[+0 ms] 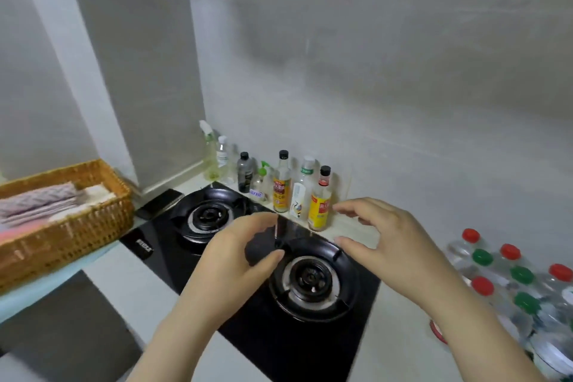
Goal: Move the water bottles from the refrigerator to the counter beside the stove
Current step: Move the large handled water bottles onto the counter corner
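A: Left hand (pixel 235 254), right hand (pixel 387 236): empty, fingers loosely curved, above stove (pixel 310 281).
B: Bottles (pixel 482 257) stand packed at 4 o'clock. Risk: right hand clips one, row topples.

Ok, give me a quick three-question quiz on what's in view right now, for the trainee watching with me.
1. True or false: the left hand and the right hand each grip a bottle.
2. On which side of the stove do the water bottles stand? A) the left hand's side B) the right hand's side C) on top of it
3. Which two cap colours do those bottles show?
Key: 1 false, both hands hold nothing; 2 B; 3 red and green.
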`<state>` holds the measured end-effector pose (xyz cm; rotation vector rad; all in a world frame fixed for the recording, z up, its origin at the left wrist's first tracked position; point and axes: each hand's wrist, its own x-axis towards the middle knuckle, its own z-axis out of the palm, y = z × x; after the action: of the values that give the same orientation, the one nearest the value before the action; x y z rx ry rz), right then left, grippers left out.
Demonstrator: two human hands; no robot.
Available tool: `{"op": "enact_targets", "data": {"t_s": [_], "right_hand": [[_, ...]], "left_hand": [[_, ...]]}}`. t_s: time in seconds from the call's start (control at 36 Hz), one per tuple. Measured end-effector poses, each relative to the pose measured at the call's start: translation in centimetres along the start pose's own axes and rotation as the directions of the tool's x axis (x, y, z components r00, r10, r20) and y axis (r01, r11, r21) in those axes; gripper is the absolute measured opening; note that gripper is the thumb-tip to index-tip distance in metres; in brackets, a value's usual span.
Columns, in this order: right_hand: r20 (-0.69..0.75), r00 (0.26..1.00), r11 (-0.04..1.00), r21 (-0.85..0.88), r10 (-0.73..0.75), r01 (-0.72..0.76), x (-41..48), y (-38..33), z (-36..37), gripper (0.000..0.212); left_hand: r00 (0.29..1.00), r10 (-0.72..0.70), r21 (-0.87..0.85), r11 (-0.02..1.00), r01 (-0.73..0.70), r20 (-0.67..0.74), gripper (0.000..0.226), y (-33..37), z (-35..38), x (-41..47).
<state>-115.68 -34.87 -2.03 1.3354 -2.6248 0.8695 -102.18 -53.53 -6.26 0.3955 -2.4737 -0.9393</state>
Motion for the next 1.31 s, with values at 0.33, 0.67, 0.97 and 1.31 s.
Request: {"op": "enact_targets", "data": {"t_s": [0.33,0.67,0.97,1.31], "right_hand": [[0.156,0.885,0.891,0.206,-0.438,0.404,3.4,-6.4,4.3,0.04],[0.18,0.603,0.619,0.388,-0.777,0.682,-0.2,-20.7,8.9,0.042],[0.126,0.298,0.32,0.507,-0.946,0.801,-10.4,-37.0,12.0,0.047],[0.001,0.067,0.05,0.676,-0.998,0.735,-25.6,-51.7,14.2,0.039]], "left_hand": [[0.902,-0.28,0.118,0.935,0.333,-0.328,0.044,0.4,-5.4,-9.5],[0.672,-0.408,0.075,0.82,0.567,-0.618,0.046,1.9,-12.7,-23.4],[0.383,-0.389,0.0,0.702,0.712,-0.838,0.044,5.2,-19.4,-40.6],[0.116,-0.322,-0.089,0.557,0.826,-0.939,0.046,11.3,-24.1,-58.8]]}}
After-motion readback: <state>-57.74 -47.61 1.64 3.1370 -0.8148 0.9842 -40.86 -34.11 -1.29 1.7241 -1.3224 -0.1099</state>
